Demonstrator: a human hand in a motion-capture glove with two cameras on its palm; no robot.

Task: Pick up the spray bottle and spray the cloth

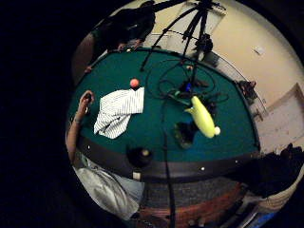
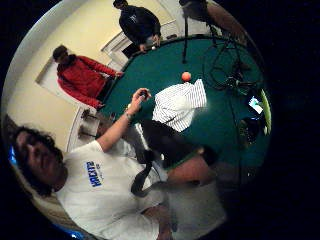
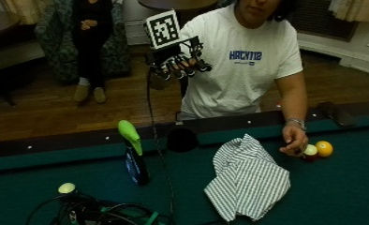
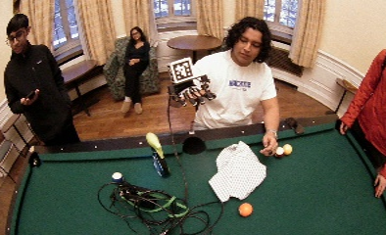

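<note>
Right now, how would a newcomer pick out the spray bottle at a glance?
Start at the green pool table and find the corner pocket in front of the person. The spray bottle stands upright beside it, across the pocket from the striped cloth: dark body, bright lime-green trigger head, the only upright thing there.

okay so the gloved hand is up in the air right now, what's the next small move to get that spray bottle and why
Probably lower the black-gloved right hand down toward the dark spray bottle with the lime-green trigger head. The hand is raised at chest height, fingers loosely curled, holding nothing, while the bottle stands upright and untouched on the green felt table, beside the striped white cloth.
</note>
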